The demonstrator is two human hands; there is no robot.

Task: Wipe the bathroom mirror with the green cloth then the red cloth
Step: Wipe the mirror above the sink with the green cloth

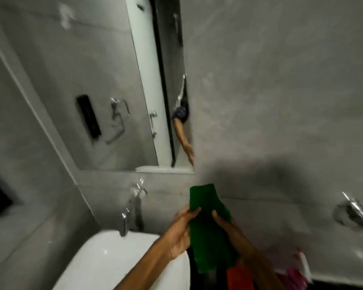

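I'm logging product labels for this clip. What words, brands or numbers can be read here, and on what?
None can be read.
Spray bottle, lower right: blurred, so any label is illegible.
Green cloth, mirror, sink and tap: no text visible.

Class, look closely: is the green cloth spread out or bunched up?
Spread: the green cloth hangs flat between the left hand and right hand.
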